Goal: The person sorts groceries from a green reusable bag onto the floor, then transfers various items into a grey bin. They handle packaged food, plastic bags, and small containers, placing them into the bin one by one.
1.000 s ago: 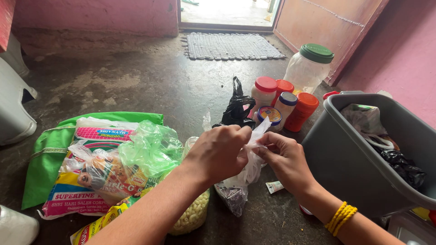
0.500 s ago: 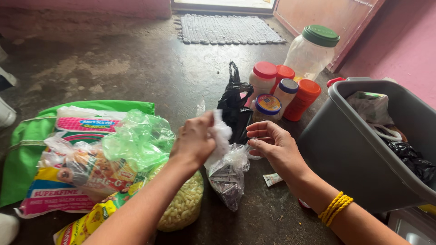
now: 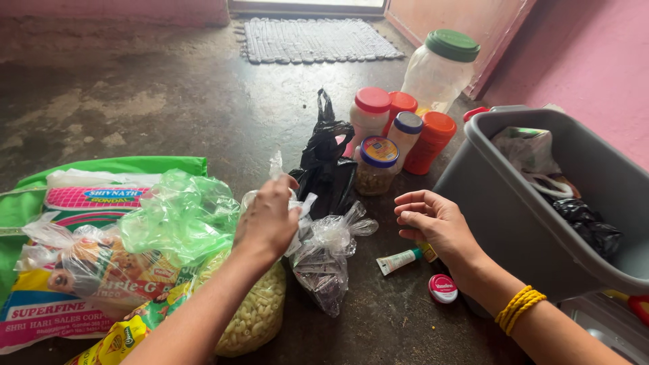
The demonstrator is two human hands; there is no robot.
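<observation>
Fingers of your left hand [image 3: 268,220] pinch the crumpled neck of the small clear plastic bag of dark seeds [image 3: 323,265], which rests mid-floor, away from every edge. Your right hand [image 3: 436,223] hovers released just beside it, above a small white tube [image 3: 397,260] near the grey plastic bin [image 3: 520,223].

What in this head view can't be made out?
- Left hand: its fingers are buried in crumpled plastic, so the grip is hidden.
- Small clear bag: dark contents too blurred to identify.
- Grey bin: its far end is cut off by the right edge.
- Pasta bag: partly covered by the left forearm.
</observation>
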